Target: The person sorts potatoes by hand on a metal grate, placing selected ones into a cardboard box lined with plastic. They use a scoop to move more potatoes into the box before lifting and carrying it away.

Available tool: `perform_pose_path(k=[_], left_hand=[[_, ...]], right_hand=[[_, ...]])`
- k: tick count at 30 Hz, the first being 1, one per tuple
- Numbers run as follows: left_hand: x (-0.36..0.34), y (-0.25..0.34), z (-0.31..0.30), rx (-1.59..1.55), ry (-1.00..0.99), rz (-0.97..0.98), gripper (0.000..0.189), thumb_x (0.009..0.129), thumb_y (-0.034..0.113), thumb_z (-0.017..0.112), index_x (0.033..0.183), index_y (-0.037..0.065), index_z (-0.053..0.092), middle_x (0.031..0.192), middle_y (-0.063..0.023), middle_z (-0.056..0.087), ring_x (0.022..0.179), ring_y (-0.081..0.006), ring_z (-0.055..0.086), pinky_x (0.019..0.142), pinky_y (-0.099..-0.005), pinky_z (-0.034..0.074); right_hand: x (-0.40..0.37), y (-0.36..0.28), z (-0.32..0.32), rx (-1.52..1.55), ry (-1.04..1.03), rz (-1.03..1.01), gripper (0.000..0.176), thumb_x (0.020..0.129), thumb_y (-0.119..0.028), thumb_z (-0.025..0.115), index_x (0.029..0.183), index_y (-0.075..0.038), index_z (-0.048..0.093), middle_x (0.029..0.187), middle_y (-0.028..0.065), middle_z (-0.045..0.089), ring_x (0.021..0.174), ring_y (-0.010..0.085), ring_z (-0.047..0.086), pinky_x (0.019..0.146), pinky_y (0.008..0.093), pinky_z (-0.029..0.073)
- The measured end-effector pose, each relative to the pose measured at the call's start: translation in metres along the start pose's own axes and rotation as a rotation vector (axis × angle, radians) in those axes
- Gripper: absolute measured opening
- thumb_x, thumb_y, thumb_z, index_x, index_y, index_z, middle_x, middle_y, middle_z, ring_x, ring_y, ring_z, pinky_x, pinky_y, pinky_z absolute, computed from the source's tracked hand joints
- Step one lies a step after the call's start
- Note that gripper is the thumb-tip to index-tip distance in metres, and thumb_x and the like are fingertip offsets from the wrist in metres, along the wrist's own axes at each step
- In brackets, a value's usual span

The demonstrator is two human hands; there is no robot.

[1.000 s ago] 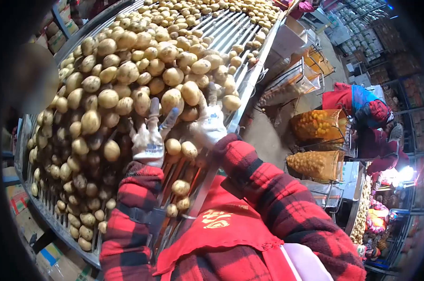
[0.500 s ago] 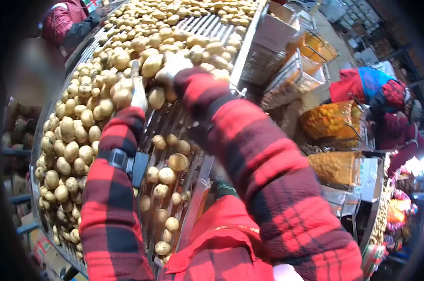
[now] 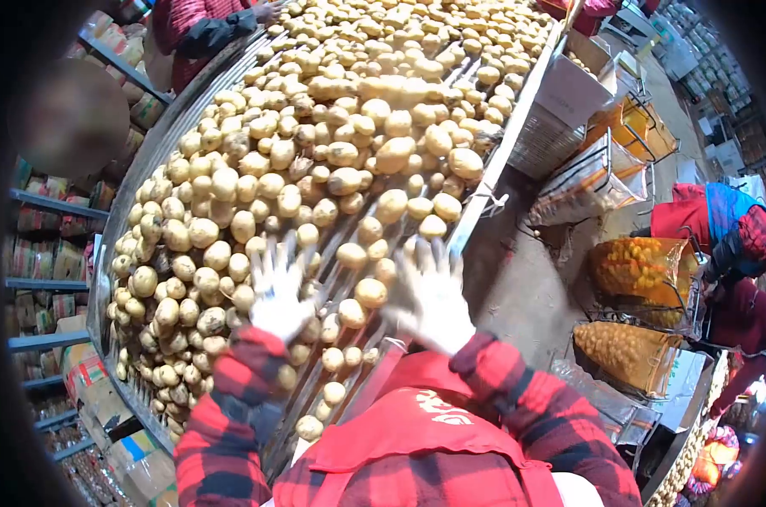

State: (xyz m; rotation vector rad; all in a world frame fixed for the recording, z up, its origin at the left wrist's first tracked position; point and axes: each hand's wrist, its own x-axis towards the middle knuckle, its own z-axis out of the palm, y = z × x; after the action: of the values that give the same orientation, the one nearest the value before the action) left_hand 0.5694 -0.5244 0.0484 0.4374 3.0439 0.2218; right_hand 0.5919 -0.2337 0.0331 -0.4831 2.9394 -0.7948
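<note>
My left hand [image 3: 279, 296], in a white glove, is spread open over the slatted sorting table, close to a dense heap of potatoes [image 3: 222, 183] on its left side. Nothing is in its fingers. My right hand [image 3: 438, 300], gloved in white too and a little blurred, spreads its fingers near the table's right-hand rail [image 3: 508, 156]. It holds nothing either. Between the two hands, a few loose potatoes such as this round potato [image 3: 370, 292] lie on the slats. Farther up, potatoes cover most of the table.
Right of the table stand a cardboard box [image 3: 575, 80] and mesh bags on frames, including a bag of potatoes [image 3: 624, 351]. A person in a blue and red top [image 3: 725, 220] bends beyond them. Another person's dark sleeve [image 3: 218, 34] reaches the table's upper left.
Both hands have drawn back from the potatoes toward my body and moved apart, with fingers now spread. The view has shifted, showing more of the table and the bags.
</note>
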Motion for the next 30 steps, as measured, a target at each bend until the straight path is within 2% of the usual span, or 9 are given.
perform_pose_path(k=[5,10,12,18,22,24,26,27,30], left_hand=[[-0.044,-0.002,0.035,-0.020,0.102,-0.090,0.091,0.082,0.043,0.076,0.161,0.018,0.037,0.164,-0.0192,0.032,0.153,-0.0425,0.024,0.127,-0.0630,0.005],[0.038,0.021,0.036,-0.022,0.119,-0.204,0.096,0.078,0.047,0.080,0.162,0.026,0.036,0.168,-0.0212,0.015,0.152,-0.0556,0.012,0.125,-0.0666,0.005],[0.068,0.027,0.031,0.017,0.135,-0.066,0.088,0.084,0.045,0.075,0.162,0.032,0.037,0.170,-0.0197,0.016,0.151,-0.0620,0.009,0.121,-0.0739,0.000],[0.166,0.038,0.047,0.126,0.041,0.017,0.076,0.093,0.040,0.066,0.161,0.043,0.034,0.174,-0.0170,0.004,0.154,-0.0574,0.007,0.118,-0.0768,-0.006],[0.223,0.044,0.071,0.246,0.095,0.027,0.064,0.102,0.028,0.051,0.161,0.045,0.035,0.175,-0.0150,0.006,0.153,-0.0594,0.009,0.118,-0.0770,-0.007],[0.253,0.047,0.071,0.281,0.129,0.020,0.062,0.103,0.026,0.047,0.160,0.047,0.034,0.176,-0.0084,0.006,0.153,-0.0600,0.009,0.118,-0.0781,-0.005],[0.280,0.052,0.046,0.126,0.032,0.008,0.062,0.104,0.027,0.047,0.160,0.049,0.032,0.176,-0.0093,0.004,0.153,-0.0589,0.008,0.118,-0.0781,-0.005],[0.298,0.055,0.046,0.128,-0.015,-0.045,0.069,0.098,0.033,0.059,0.159,0.051,0.033,0.176,-0.0066,-0.001,0.156,-0.0552,0.003,0.120,-0.0752,-0.006],[0.345,0.065,0.052,0.180,-0.021,-0.015,0.061,0.106,0.029,0.045,0.160,0.053,0.029,0.176,-0.0092,-0.002,0.156,-0.0537,-0.004,0.118,-0.0792,0.001]], right_hand=[[-0.013,-0.048,0.015,-0.073,-0.081,0.123,0.100,0.077,-0.044,0.079,0.159,-0.009,0.036,0.163,0.0336,0.027,0.155,0.0530,0.015,0.124,0.0668,0.008],[0.031,-0.037,0.021,-0.238,0.025,0.247,0.101,0.075,-0.041,0.079,0.160,-0.008,0.035,0.163,0.0359,0.025,0.153,0.0557,0.018,0.125,0.0653,0.008],[0.053,-0.022,0.015,-0.302,0.023,0.246,0.103,0.076,-0.043,0.080,0.161,-0.008,0.033,0.163,0.0355,0.027,0.151,0.0565,0.022,0.124,0.0653,0.010],[0.120,0.019,0.002,-0.408,0.097,0.395,0.102,0.077,-0.047,0.080,0.160,-0.010,0.035,0.167,0.0276,0.021,0.147,0.0617,0.022,0.121,0.0707,0.012],[0.168,0.062,-0.004,-0.287,0.088,0.405,0.101,0.083,-0.043,0.077,0.165,-0.015,0.026,0.170,0.0275,0.012,0.151,0.0641,0.006,0.115,0.0791,0.014],[0.203,0.089,-0.004,-0.150,0.184,0.429,0.090,0.089,-0.029,0.067,0.166,-0.021,0.022,0.170,0.0296,0.010,0.151,0.0637,-0.002,0.117,0.0746,0.019],[0.234,0.108,-0.010,-0.193,0.183,0.497,0.089,0.090,-0.028,0.067,0.166,-0.020,0.022,0.170,0.0308,0.009,0.152,0.0626,-0.003,0.119,0.0712,0.020],[0.243,0.119,-0.009,-0.263,0.195,0.489,0.094,0.087,-0.034,0.072,0.166,-0.022,0.022,0.169,0.0318,0.012,0.153,0.0615,-0.001,0.120,0.0703,0.022],[0.280,0.147,-0.022,-0.281,0.280,0.449,0.102,0.083,-0.040,0.077,0.166,-0.023,0.022,0.168,0.0320,0.015,0.153,0.0607,0.004,0.120,0.0679,0.025]])
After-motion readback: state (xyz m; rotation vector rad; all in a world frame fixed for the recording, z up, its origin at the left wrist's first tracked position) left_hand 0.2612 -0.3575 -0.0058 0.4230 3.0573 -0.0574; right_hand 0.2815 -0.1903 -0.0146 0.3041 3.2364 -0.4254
